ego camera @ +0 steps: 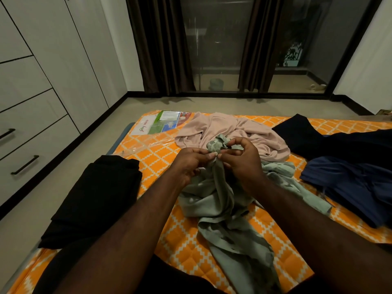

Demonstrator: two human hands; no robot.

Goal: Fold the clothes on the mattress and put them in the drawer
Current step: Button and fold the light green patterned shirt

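fingers [213, 154] of both hands pinch the bunched green garment [220, 200] above the mattress [161, 153].

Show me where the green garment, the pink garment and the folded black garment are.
green garment [214, 200], head view, draped middle part.
pink garment [222, 126], head view, flat upper part.
folded black garment [95, 198], head view, top face.
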